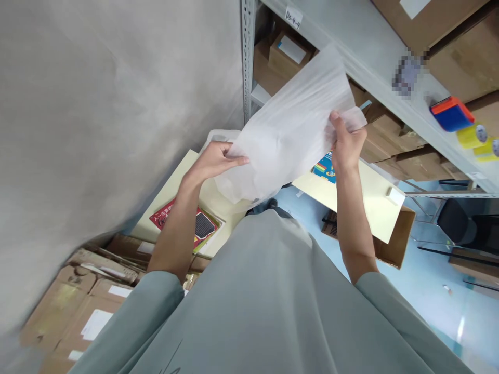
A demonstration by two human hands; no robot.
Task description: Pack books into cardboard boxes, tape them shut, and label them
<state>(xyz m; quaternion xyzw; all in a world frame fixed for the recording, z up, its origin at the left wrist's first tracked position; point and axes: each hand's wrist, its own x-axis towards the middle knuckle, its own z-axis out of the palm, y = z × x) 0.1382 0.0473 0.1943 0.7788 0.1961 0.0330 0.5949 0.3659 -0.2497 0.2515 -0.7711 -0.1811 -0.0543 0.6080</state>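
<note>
A thin white plastic bag (296, 124) is stretched between both of my hands at chest height. My left hand (216, 158) pinches its lower left edge with thumb and fingers closed. Gripping the bag's upper right corner is my right hand (346, 143), its fingers curled around the bunched plastic. Below the bag lies a pale yellow board (360, 195) with a colourful booklet (325, 169) partly hidden behind the bag. A red and black packet (187, 226) lies on a second pale board under my left forearm.
A grey metal shelf rack (390, 88) with cardboard boxes (286, 52) runs along the right; a red and blue tape dispenser (452, 113) sits on its edge. Several cartons (78, 301) are stacked at lower left. A grey wall fills the left. A black chair (463, 223) stands on the blue floor.
</note>
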